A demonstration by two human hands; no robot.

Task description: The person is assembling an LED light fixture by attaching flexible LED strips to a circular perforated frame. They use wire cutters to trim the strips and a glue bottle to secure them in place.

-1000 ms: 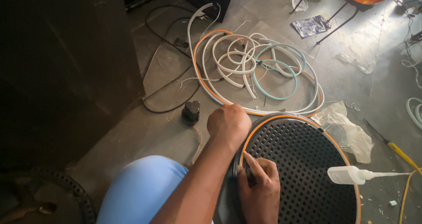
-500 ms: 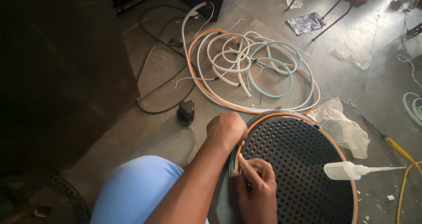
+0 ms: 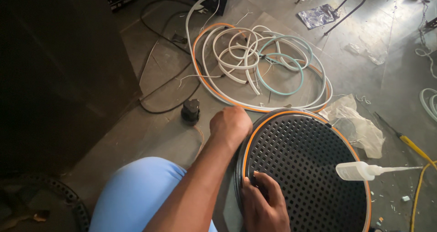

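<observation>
Landmark: round black perforated panel [image 3: 309,168], flat on the floor, an orange strip [image 3: 246,145] running round its rim.
Left hand: left hand [image 3: 231,125] fisted at the panel's upper-left edge, knuckles up; fingers curled shut, what they clamp is hidden, likely the strip.
Right hand: right hand [image 3: 264,204] lies on the panel's lower-left rim, fingertips pressing the strip into the rim; pressing, not enclosing.
Change: compared with a second ago, the left hand has shifted slightly along the rim and the right has dropped lower; judged, the seating is creeping round the edge.
Glue bottle: clear squeeze bottle [image 3: 359,170] lies on the panel's right part, nozzle pointing right.
Edges: plastic wrap [image 3: 355,122] touches the upper-right rim; coiled white, orange and teal strips [image 3: 255,63] sit just above the panel.
Open room: bare floor left of the panel, a small black battery pack [image 3: 190,111] there; yellow-handled screwdriver [image 3: 409,143] off right.
</observation>
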